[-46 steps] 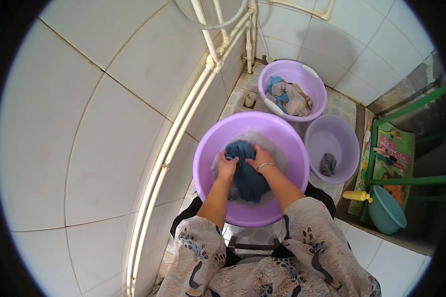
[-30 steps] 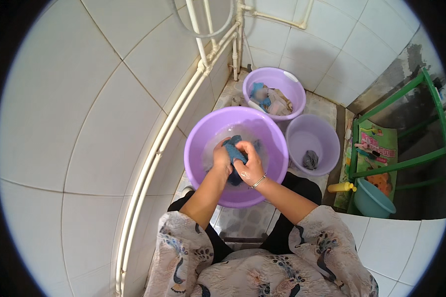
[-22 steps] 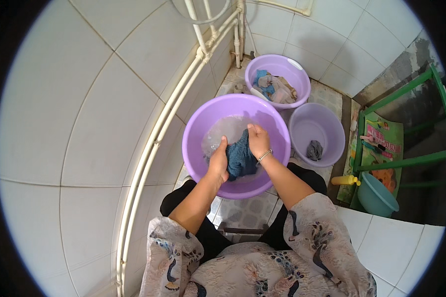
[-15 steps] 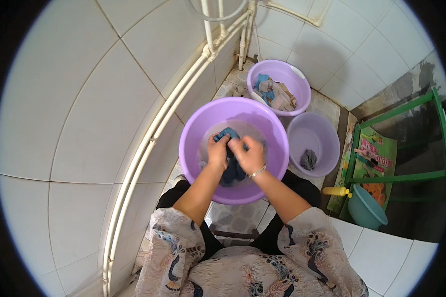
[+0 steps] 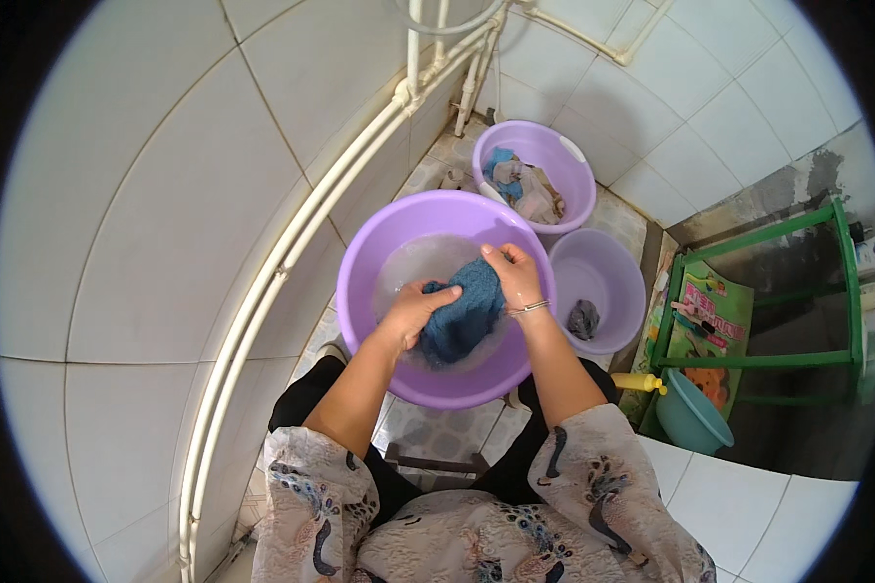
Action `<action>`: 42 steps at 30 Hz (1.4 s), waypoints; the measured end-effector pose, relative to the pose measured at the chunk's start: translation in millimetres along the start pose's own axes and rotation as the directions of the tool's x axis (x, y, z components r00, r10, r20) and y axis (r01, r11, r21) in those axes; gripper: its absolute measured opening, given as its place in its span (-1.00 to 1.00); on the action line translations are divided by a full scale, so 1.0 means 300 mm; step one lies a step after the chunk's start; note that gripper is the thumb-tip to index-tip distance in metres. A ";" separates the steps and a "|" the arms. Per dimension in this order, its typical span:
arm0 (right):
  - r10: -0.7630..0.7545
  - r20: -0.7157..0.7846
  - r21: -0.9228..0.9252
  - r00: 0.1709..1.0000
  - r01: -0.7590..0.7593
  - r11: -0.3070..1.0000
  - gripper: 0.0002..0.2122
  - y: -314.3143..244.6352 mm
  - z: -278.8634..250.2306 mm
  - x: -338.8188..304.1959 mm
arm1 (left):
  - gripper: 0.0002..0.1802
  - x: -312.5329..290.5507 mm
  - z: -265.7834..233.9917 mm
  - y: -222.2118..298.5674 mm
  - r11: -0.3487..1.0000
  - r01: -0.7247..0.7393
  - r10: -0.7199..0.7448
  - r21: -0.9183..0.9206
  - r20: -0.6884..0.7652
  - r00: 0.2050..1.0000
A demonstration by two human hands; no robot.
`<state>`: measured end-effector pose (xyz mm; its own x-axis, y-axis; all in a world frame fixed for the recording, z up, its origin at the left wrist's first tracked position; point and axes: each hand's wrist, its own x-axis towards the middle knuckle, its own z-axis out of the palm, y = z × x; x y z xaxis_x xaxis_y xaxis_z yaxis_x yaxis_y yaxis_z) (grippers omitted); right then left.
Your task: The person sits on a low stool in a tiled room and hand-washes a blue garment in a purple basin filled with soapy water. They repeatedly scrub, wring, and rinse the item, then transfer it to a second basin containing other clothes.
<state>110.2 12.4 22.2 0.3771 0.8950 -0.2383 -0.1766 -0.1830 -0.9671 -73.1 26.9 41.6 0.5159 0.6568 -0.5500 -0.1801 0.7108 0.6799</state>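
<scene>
Open water lay in the far half of the large purple basin (image 5: 379, 243), leaving the hands room there. White pipes (image 5: 292, 253) and the tiled wall (image 5: 146, 194) closed the left, while two smaller purple tubs (image 5: 612, 282) crowded the right.

Person's dress: loose pale sleeves (image 5: 593, 486) printed with dark peacock-feather motifs, pushed up to the elbows; black trousers (image 5: 306, 403); thin silver bangle (image 5: 530, 310) on right wrist.
</scene>
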 end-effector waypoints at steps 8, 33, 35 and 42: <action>-0.395 0.090 -0.242 0.914 0.405 0.882 -0.88 -0.077 0.176 -0.174 | -0.88 0.085 -0.029 -0.062 0.908 -0.401 0.341 -0.125 -0.336 0.878; -0.255 -0.110 -0.274 0.960 0.218 0.937 -0.66 0.064 -0.024 0.022 | -0.57 0.005 -0.009 0.057 0.980 -0.198 0.197 0.033 -0.349 0.916; -0.357 -0.201 -0.411 0.912 0.253 0.876 -0.65 0.063 -0.047 0.042 | -0.51 0.103 -0.138 -0.016 0.967 -0.245 0.247 0.061 -0.445 0.861; -0.181 -0.165 -0.679 0.970 0.022 0.734 -0.67 0.317 -0.060 0.117 | -0.39 0.239 -0.234 -0.147 0.994 -0.045 0.091 0.096 -0.567 0.819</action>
<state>123.0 19.2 -79.7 0.5476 0.8338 -0.0707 0.4954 -0.3912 -0.7756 -87.0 60.3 -62.0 -0.0684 0.7454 -0.6631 -0.1217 0.6535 0.7471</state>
